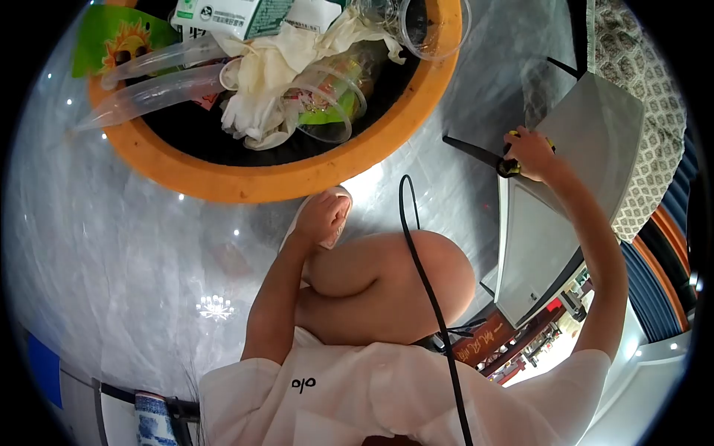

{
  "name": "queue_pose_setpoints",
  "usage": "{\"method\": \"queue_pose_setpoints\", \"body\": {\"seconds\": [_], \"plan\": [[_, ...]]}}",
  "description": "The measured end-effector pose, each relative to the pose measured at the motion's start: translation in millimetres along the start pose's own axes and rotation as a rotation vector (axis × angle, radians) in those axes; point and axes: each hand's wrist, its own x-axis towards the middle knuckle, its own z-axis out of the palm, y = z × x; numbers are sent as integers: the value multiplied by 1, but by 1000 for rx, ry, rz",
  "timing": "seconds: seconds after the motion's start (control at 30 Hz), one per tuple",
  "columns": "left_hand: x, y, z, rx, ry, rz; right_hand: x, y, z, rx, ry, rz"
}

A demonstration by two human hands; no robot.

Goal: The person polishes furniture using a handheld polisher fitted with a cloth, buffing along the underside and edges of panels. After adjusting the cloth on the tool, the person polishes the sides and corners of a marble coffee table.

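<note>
My right hand (529, 154), arm stretched out to the right, is closed round a small yellow-and-black object (511, 149); the fingers hide most of it, so its kind is unclear. It is beside the dark leg (474, 152) of a white-topped piece of furniture (587, 141). My left hand (320, 217) is curled into a loose fist with nothing showing in it. It lies in front of my bent knees, over a light shoe (343, 199).
A round orange-rimmed bin (245, 186) stands ahead, heaped with used gloves (260, 89), clear plastic cups (327, 104), wrappers and a green-and-white carton (223, 15). Long clear plastic pieces (156, 93) overhang its left rim. A black cable (431, 290) runs down across my body. Patterned cloth (647, 149) hangs at right.
</note>
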Motion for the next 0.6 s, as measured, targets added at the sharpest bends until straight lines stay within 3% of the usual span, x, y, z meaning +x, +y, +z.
{"method": "queue_pose_setpoints", "body": {"seconds": [0.07, 0.17, 0.37, 0.43, 0.6], "plan": [[-1, 3, 0, -19, -61, -51, 6, 25, 17, 113, -9, 56], [1, -1, 3, -13, 86, -6, 15, 53, 27, 69, -20, 282], [4, -1, -5, 14, -50, -13, 14, 17, 15, 97, -47, 138], [-2, -1, 5, 29, 109, 37, 25, 26, 27, 20, -17, 222], [-5, -7, 7, 38, 106, 49, 32, 11, 30, -199, -29, 320]]}}
